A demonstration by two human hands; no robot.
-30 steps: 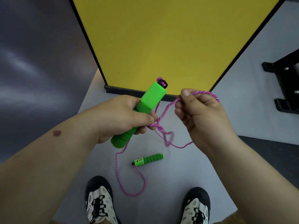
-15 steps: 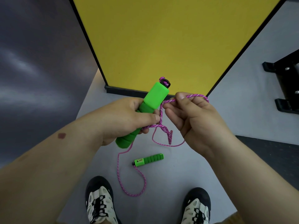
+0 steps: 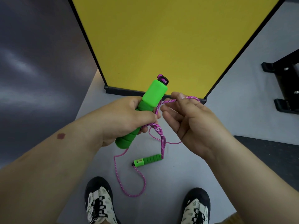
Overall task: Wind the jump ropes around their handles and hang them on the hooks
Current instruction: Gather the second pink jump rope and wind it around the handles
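I look down at a grey floor (image 3: 186, 183) with a yellow panel (image 3: 169, 38) standing at its far edge and my shoes (image 3: 100, 206) at the near edge. My left hand (image 3: 126, 118) is clenched around the green foam handle (image 3: 144, 110) of the jump rope, held tilted above the floor, thumb pinning a crossing of pink rope (image 3: 159, 131) against the grip. My right hand (image 3: 192, 120) pinches a loop of that rope just beside the handle's upper block. The second handle (image 3: 148, 160) lies on the floor between my feet and the panel, its rope trailing in a slack curve. To wind well, I judge I should keep the thumb down, draw each turn snug beside the last, and let the slack feed up without snagging.
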